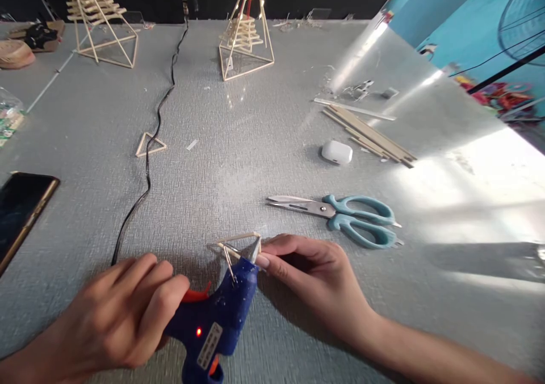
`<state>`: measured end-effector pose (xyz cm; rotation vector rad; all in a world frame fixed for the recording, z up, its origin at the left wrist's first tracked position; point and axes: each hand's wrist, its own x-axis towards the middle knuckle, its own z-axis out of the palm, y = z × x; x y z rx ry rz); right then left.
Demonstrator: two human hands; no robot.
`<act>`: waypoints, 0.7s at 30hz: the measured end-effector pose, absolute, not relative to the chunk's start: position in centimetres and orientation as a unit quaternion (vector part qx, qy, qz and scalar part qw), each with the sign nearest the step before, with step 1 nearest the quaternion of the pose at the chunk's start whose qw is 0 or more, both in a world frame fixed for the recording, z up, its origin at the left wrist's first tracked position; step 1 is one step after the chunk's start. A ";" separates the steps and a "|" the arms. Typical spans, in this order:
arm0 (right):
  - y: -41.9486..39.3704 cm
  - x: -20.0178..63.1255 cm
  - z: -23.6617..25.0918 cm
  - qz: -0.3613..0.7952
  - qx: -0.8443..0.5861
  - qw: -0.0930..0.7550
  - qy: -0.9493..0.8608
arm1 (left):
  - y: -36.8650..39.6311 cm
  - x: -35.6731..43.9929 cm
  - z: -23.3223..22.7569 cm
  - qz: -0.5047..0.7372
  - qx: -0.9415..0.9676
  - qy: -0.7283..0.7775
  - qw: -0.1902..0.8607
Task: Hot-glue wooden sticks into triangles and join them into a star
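Note:
A blue hot glue gun (pixel 232 310) with an orange trigger and a lit red lamp is gripped by my left hand (pixel 136 310), fingers wrapped round its handle. Its nozzle points away from me and meets a corner of a small wooden stick triangle (pixel 238 237). Thumb and forefinger of my right hand (pixel 310 270) pinch that triangle at its right side. The nozzle and the gun's wire stand cover part of the triangle. Just beyond my right hand lie scissors (pixel 323 208) with light blue handles, blades slightly apart.
Two stick pyramids (pixel 247 60) (pixel 106 54) stand at the back. A black cord (pixel 159 111) crosses a second small triangle (pixel 142 146). A phone (pixel 25 208) lies at left. At right are a white earbud case (pixel 336 152) and loose wooden sticks (pixel 370 134).

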<state>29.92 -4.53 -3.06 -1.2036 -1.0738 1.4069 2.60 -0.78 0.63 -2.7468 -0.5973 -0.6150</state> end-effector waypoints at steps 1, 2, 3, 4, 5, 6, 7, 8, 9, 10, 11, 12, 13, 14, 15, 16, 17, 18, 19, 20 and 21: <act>-4.5 29.9 -3.1 0.580 -0.493 0.480 -0.436 | -0.8 2.5 0.6 -0.212 -0.946 -0.208 0.131; -4.5 29.9 -3.1 0.580 -0.494 0.481 -0.434 | -0.8 2.5 0.6 -0.213 -0.945 -0.210 0.130; -4.5 29.9 -3.2 0.576 -0.497 0.482 -0.435 | -0.8 2.4 0.5 -0.213 -0.945 -0.211 0.129; -4.5 29.9 -3.2 0.569 -0.500 0.483 -0.439 | -0.8 2.3 0.5 -0.213 -0.945 -0.212 0.128; -4.5 29.9 -3.1 0.562 -0.503 0.482 -0.445 | -0.8 2.3 0.4 -0.212 -0.945 -0.212 0.128; -4.4 29.9 -3.1 0.556 -0.505 0.483 -0.450 | -0.8 2.2 0.4 -0.211 -0.945 -0.213 0.127; -4.4 29.9 -3.0 0.552 -0.506 0.484 -0.452 | -0.8 2.2 0.4 -0.210 -0.946 -0.215 0.124; -4.3 29.9 -2.9 0.550 -0.507 0.485 -0.452 | -0.8 2.1 0.4 -0.210 -0.946 -0.217 0.121; -4.3 29.9 -2.8 0.549 -0.509 0.485 -0.452 | -0.8 2.1 0.4 -0.210 -0.945 -0.219 0.118; -4.3 29.9 -2.8 0.546 -0.511 0.485 -0.453 | -0.8 2.1 0.4 -0.211 -0.945 -0.220 0.114; -4.3 29.9 -2.7 0.543 -0.514 0.483 -0.455 | -0.8 2.1 0.4 -0.211 -0.946 -0.221 0.111; -4.3 29.9 -2.8 0.541 -0.517 0.481 -0.457 | -0.8 2.1 0.4 -0.210 -0.946 -0.221 0.110; -4.3 29.9 -2.8 0.542 -0.517 0.479 -0.457 | -0.7 2.2 0.4 -0.211 -0.946 -0.219 0.112; -4.4 30.0 -2.9 0.547 -0.516 0.478 -0.453 | -0.7 2.2 0.4 -0.212 -0.946 -0.218 0.115; -4.5 30.0 -3.0 0.554 -0.513 0.479 -0.447 | -0.7 2.2 0.4 -0.213 -0.945 -0.218 0.118; -4.5 30.0 -3.2 0.562 -0.510 0.482 -0.438 | -0.6 2.1 0.4 -0.215 -0.945 -0.218 0.120; -4.6 30.0 -3.3 0.569 -0.506 0.484 -0.430 | -0.6 2.1 0.4 -0.216 -0.944 -0.217 0.120; -4.6 30.0 -3.3 0.574 -0.504 0.485 -0.426 | -0.6 2.1 0.3 -0.215 -0.945 -0.216 0.117; -4.6 30.0 -3.3 0.574 -0.505 0.484 -0.427 | -0.6 2.1 0.3 -0.214 -0.946 -0.217 0.114; -4.6 30.0 -3.3 0.571 -0.506 0.481 -0.432 | -0.6 2.1 0.4 -0.214 -0.946 -0.217 0.114; -4.6 30.0 -3.2 0.568 -0.507 0.480 -0.436 | -0.6 2.2 0.4 -0.213 -0.945 -0.218 0.114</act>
